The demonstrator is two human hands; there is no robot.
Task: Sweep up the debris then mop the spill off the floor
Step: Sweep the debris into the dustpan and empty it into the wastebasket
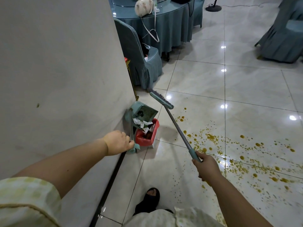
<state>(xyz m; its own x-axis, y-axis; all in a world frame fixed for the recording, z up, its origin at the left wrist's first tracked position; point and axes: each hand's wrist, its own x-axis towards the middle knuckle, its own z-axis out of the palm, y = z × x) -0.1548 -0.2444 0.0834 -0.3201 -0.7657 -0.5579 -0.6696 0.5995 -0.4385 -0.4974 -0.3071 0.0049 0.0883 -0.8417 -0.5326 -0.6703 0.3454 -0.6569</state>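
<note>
- Debris [142, 124]: crumpled white paper at the lip of the tilted dustpan [144, 112], partly down inside the red bin [145, 141].
- Dustpan mouth points down over the bin's far rim, pan back against the wall [57, 79].
- Left grip [118, 142]: clenched round the dustpan handle, just left of the bin.
- Right grip [207, 166]: wrapped round the end of the broom [177, 127] handle, right of the bin and nearer the camera. The broom head is beyond the bin by the chair [142, 66]; can't tell if it touches the floor [246, 89].
- Spill [213, 138]: orange-yellow drops and splatter on the floor right of the bin, looks unwiped.
- My read: sweep phase is at the dump step, mopping not begun, no mop in view.
- Next probably needs: tip the pan steeper until empty, park the pan and broom by the bin, fetch a mop, avoid stepping in the wet patch.
</note>
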